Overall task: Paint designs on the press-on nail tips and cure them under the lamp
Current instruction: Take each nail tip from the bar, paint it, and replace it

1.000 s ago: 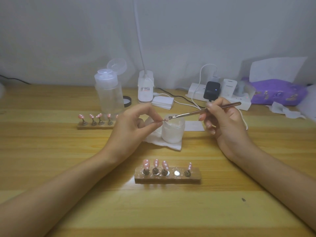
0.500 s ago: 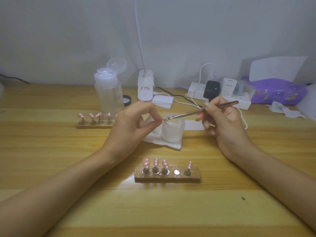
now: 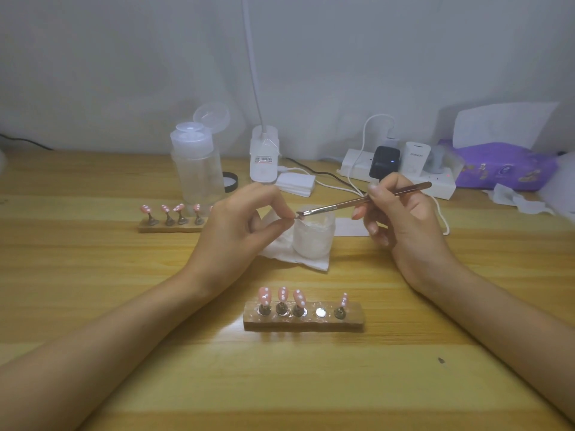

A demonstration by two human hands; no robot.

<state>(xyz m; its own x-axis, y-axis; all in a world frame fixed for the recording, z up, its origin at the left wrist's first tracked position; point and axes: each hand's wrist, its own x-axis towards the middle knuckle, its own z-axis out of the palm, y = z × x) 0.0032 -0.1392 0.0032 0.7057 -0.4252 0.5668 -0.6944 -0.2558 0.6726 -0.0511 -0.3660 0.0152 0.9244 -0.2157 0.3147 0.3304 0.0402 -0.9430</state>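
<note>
wooden desk against a pale wall, mid-stroke: the left hand pinches something between thumb and forefinger. it is too small to make out, but is judged to be the nail tip missing from the near holder. the right hand grips a thin brush like a pen. over the last second the bristle end has crept a little leftward to meet the left hand's pinch. both hands otherwise keep their place above the white jar and its tissue. that reads as a fine stroke going onto one tip: painting is under way and curing has not begun. the lamp stands at the back of the desk, well apart from the hands, its neck rising out of frame.

the count: two hands, one brush, one jar, one lamp, one clear pump bottle with its cap flipped up, two holders. the near one carries four pink tips with white dots, upright on pegs, three at the left and one at the right end. one bare slot lies between them. the far holder, left of the hands, shows four dotted tips. a fifth seems to peek out at the left hand's edge, though that cannot be told for sure. eight tips are plainly seen on stands.
</note>
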